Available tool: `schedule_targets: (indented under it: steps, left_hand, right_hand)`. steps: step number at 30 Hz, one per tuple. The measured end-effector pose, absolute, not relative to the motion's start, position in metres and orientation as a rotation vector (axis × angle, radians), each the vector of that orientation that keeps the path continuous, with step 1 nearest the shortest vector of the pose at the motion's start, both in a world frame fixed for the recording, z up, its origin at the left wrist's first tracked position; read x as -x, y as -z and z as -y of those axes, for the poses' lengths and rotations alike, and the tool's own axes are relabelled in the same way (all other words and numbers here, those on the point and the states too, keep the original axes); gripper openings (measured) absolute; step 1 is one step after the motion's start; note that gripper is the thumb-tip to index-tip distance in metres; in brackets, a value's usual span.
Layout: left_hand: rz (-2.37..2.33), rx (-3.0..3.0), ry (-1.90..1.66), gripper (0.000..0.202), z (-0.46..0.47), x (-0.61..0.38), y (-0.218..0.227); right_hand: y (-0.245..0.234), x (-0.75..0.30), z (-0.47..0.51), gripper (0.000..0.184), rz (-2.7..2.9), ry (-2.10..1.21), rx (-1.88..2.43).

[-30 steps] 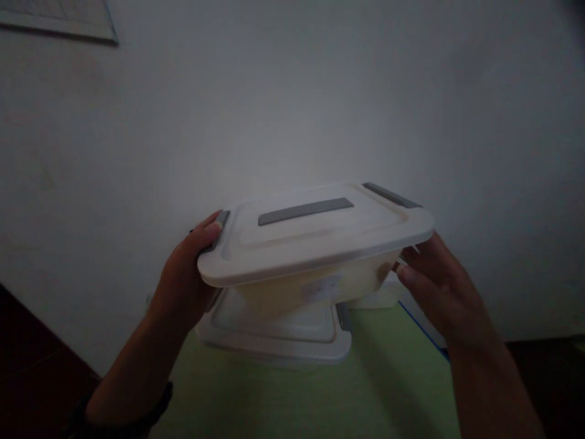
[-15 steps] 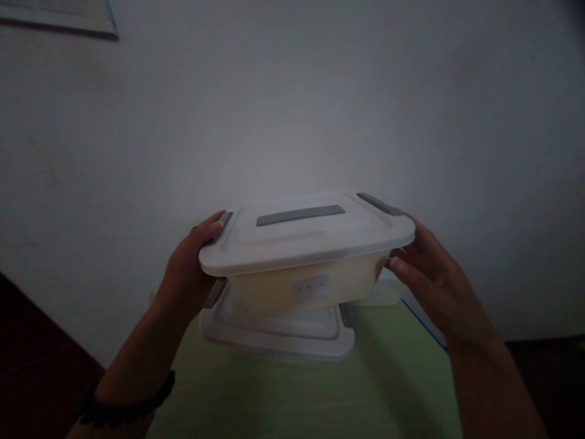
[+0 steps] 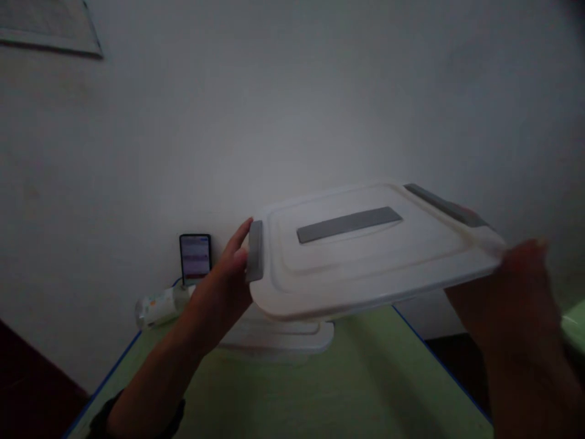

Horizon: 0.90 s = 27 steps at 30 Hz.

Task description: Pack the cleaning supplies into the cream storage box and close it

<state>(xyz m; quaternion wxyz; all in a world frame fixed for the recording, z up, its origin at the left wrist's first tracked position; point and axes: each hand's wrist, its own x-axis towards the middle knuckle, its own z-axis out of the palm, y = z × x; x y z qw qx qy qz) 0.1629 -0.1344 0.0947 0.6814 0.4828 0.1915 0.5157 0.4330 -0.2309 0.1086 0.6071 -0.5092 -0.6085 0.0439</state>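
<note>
A white storage box lid [image 3: 329, 268] with grey end latches and a grey middle handle is held in the air, tilted with its right end toward me; the box body beneath is hidden from this angle. My left hand [image 3: 231, 280] is closed on the left end by the latch. At the right end, my right hand [image 3: 516, 274] grips the storage box, smeared by motion and its fingers mostly hidden. Below, a second lidded storage box [image 3: 278, 338] rests on the green table [image 3: 283, 396], partly covered by the raised one.
Against the white wall [image 3: 311, 110] at the table's back left stands a phone [image 3: 195, 259] with its screen lit. A clear bottle [image 3: 158, 306] with a label lies in front of it. A framed board [image 3: 50, 27] hangs at upper left.
The storage box has moved right and closer to me, its lid tipping more into view. The phone and bottle have come into sight on the left.
</note>
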Motion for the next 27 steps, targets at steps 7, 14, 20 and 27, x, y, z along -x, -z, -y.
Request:
schedule_targets:
  steps: [7, 14, 20, 27]
  left_hand:
    - [-0.372, -1.148, -0.774, 0.074, 0.15, -0.214, -0.082]
    - [-0.528, -1.3, -0.628, 0.055, 0.155, -0.237, -0.079]
    - [-0.458, -1.446, -0.508, 0.033, 0.158, -0.23, -0.065]
    - [-0.484, -1.657, -0.478, 0.031, 0.161, -0.231, -0.065]
  right_hand:
    - [-0.107, -0.487, 0.279, 0.036, 1.011, -0.169, 1.206]
    - [-0.078, -0.516, 0.304, 0.029, 0.79, -0.228, 1.527]
    - [-0.056, -0.522, 0.31, 0.034, 0.932, -0.467, 1.783]
    - [-0.045, -0.529, 0.298, 0.04, 1.029, -0.442, 1.907]
